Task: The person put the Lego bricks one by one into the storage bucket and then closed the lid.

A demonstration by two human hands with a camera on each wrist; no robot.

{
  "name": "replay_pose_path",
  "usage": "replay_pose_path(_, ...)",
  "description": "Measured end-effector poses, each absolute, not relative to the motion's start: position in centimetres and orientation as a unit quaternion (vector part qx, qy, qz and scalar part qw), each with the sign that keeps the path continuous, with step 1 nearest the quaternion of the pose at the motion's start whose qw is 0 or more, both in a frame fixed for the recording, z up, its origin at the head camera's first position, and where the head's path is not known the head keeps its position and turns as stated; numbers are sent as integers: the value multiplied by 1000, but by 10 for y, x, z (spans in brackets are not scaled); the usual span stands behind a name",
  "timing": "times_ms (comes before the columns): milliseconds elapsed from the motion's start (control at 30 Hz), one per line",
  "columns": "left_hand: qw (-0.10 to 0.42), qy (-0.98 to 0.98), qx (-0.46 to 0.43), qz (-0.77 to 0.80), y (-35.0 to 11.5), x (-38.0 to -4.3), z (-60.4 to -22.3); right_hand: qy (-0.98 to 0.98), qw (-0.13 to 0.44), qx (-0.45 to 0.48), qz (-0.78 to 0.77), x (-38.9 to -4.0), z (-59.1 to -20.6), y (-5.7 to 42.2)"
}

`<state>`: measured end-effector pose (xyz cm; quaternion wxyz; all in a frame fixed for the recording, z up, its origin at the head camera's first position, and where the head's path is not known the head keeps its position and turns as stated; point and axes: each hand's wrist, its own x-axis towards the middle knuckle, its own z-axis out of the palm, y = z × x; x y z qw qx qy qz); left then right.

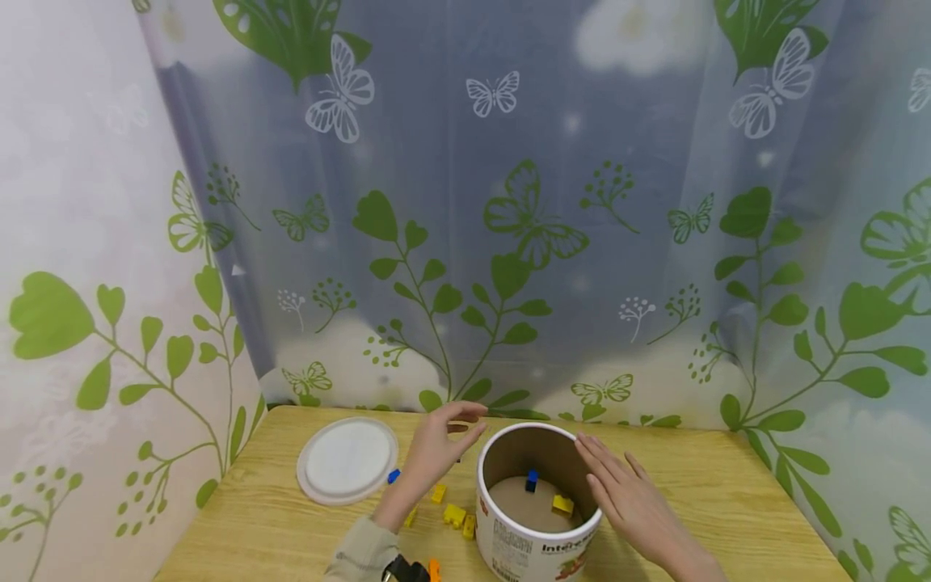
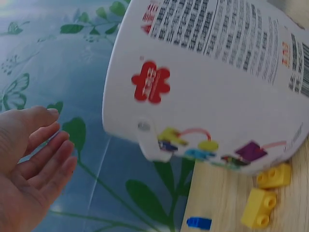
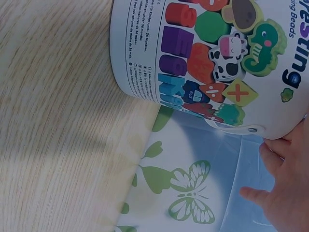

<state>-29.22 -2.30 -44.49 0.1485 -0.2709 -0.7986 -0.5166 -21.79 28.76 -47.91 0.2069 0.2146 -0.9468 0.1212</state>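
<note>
The bucket (image 1: 520, 546) on the desk (image 1: 720, 485) holds two blocks (image 1: 562, 505), the right hand (image 1: 631, 505) touching its right side with straight fingers, the left hand (image 1: 433, 444) relaxed to its left.

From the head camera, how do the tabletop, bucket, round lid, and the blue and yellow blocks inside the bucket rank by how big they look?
1. Tabletop
2. Bucket
3. Round lid
4. Inside blue block and yellow block: too alike to rank
</note>
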Motion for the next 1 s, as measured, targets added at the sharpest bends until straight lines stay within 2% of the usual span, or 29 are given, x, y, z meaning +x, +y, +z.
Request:
replay_pose_path(400,174,-835,-178,-490,-79,-300,-470,-944,212,220,126,-218,-478,286)
replay_pose_path(1000,107,-928,-128,-333,-121,-301,-523,-940,227,223,123,-218,-479,287)
